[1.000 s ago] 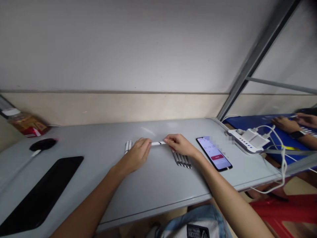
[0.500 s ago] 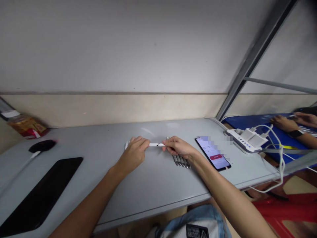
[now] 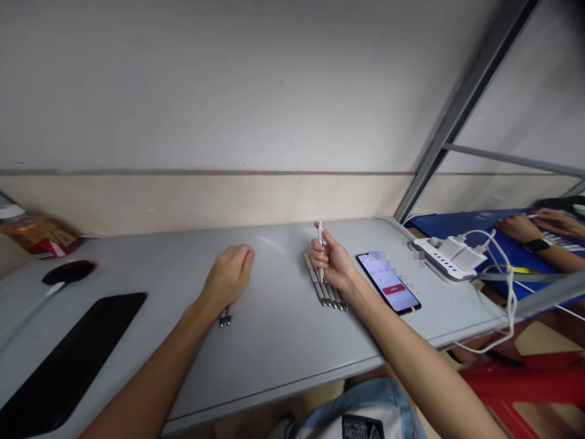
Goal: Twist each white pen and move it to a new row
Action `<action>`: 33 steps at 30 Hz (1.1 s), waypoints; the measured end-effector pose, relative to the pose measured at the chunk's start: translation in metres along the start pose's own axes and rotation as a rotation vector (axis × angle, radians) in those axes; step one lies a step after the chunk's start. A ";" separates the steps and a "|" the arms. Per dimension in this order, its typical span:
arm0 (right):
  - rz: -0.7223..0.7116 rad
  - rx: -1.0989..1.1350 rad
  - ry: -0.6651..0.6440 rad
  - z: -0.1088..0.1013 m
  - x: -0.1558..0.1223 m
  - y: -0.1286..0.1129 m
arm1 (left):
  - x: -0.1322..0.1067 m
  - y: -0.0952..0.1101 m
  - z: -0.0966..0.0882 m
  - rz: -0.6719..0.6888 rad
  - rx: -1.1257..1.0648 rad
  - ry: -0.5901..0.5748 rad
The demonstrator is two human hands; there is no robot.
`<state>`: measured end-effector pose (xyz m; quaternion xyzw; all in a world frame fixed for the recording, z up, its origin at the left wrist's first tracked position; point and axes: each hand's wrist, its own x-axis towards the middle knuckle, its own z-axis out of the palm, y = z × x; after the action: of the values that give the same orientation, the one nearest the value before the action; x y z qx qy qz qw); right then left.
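Observation:
My right hand [image 3: 331,259] is closed around a white pen [image 3: 320,235] with a grey grip, held nearly upright with the tip down. Below and beside this hand lies a row of several similar pens [image 3: 325,292], side by side, tips toward me and partly covered by my fingers. My left hand [image 3: 231,274] is low over the table, back up, with its fingers curled under and together. Anything within its fingers is hidden. From beneath it stick out the metal tips of two pens [image 3: 225,319].
To the right lie a lit phone [image 3: 390,283] and a white power strip [image 3: 450,259] with plugs and cables. At left are a black flat object [image 3: 77,360], a black round object [image 3: 68,272] with a cable, and a bottle [image 3: 39,235]. Another person's hands [image 3: 525,228] are beyond the metal frame.
My hands have moved apart from the white pen held crosswise between them. The right hand has turned the pen upright; the left has lowered leftward over the two pens.

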<state>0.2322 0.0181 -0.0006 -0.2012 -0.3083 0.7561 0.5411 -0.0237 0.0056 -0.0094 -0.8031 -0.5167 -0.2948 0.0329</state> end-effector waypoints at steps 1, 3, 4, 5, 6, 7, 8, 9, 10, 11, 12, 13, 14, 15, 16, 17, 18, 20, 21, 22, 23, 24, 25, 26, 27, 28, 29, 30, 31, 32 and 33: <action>-0.003 -0.008 -0.012 0.000 0.000 0.000 | 0.001 -0.003 -0.001 -0.022 0.013 0.008; -0.011 -0.024 -0.036 -0.001 -0.001 -0.001 | 0.001 -0.007 -0.004 -0.060 0.030 0.012; -0.011 -0.032 -0.045 0.000 -0.001 -0.001 | 0.002 -0.008 -0.006 -0.076 0.035 0.011; -0.010 -0.040 -0.049 0.000 -0.001 -0.001 | 0.002 -0.009 -0.008 -0.092 0.038 0.012; -0.011 -0.049 -0.048 0.000 -0.001 -0.001 | 0.003 -0.010 -0.010 -0.107 0.038 0.012; -0.015 -0.059 -0.041 0.000 -0.001 -0.001 | 0.003 -0.011 -0.011 -0.123 0.037 0.012; -0.022 -0.069 -0.035 0.000 -0.001 -0.001 | 0.003 -0.012 -0.013 -0.140 0.036 0.012; -0.029 -0.076 -0.033 0.000 0.000 -0.001 | 0.004 -0.013 -0.014 -0.152 0.035 0.007; -0.033 -0.080 -0.035 0.000 0.000 0.000 | 0.004 -0.014 -0.014 -0.161 0.036 0.000; -0.034 -0.080 -0.040 -0.001 0.000 0.000 | 0.004 -0.016 -0.015 -0.166 0.039 -0.007; -0.028 -0.077 -0.046 -0.001 0.000 0.000 | 0.004 -0.018 -0.015 -0.171 0.042 -0.011; -0.021 -0.073 -0.050 -0.001 0.000 0.001 | 0.004 -0.020 -0.016 -0.175 0.046 -0.012; -0.015 -0.068 -0.054 -0.001 0.000 0.001 | 0.004 -0.021 -0.017 -0.181 0.049 -0.008; -0.011 -0.062 -0.057 -0.001 0.000 0.002 | 0.003 -0.023 -0.018 -0.189 0.049 -0.002; -0.010 -0.057 -0.062 -0.001 0.000 0.002 | 0.003 -0.024 -0.019 -0.195 0.047 0.005; -0.011 -0.054 -0.067 -0.001 0.000 0.002 | 0.003 -0.026 -0.020 -0.200 0.043 0.009; -0.013 -0.055 -0.069 -0.001 0.000 0.003 | 0.003 -0.027 -0.021 -0.204 0.039 0.008; -0.012 -0.069 -0.062 0.000 0.000 0.003 | 0.003 -0.030 -0.022 -0.211 0.039 -0.008; -0.009 -0.076 -0.054 0.000 0.000 0.003 | 0.003 -0.032 -0.022 -0.210 0.044 -0.018; -0.009 -0.079 -0.045 0.000 0.000 0.003 | 0.003 -0.035 -0.021 -0.207 0.052 -0.021; -0.010 -0.079 -0.038 0.000 0.000 0.003 | 0.003 -0.037 -0.020 -0.199 0.056 -0.017; -0.014 -0.076 -0.037 -0.001 0.000 0.003 | 0.003 -0.040 -0.018 -0.189 0.054 -0.008; -0.021 -0.073 -0.038 -0.001 0.001 0.004 | 0.003 -0.042 -0.016 -0.175 0.048 0.003; -0.029 -0.071 -0.040 -0.002 0.001 0.004 | 0.002 -0.045 -0.014 -0.160 0.041 0.014; -0.034 -0.072 -0.042 -0.002 0.001 0.004 | 0.002 -0.047 -0.012 -0.147 0.034 0.024; -0.034 -0.076 -0.044 -0.002 0.001 0.004 | 0.002 -0.048 -0.011 -0.135 0.027 0.028; -0.034 -0.078 -0.045 -0.003 0.001 0.004 | 0.002 -0.049 -0.011 -0.128 0.026 0.029; -0.032 -0.079 -0.046 -0.003 0.001 0.004 | 0.002 -0.049 -0.010 -0.127 0.027 0.026; -0.032 -0.078 -0.048 -0.003 0.001 0.004 | 0.002 -0.048 -0.011 -0.131 0.032 0.015; -0.031 -0.076 -0.051 -0.003 0.001 0.004 | 0.002 -0.047 -0.012 -0.141 0.042 -0.003; -0.033 -0.073 -0.055 -0.003 0.001 0.004 | 0.002 -0.045 -0.013 -0.151 0.055 -0.025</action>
<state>0.2310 0.0191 -0.0049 -0.1950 -0.3537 0.7407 0.5369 -0.0673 0.0238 -0.0093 -0.7642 -0.5841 -0.2721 0.0262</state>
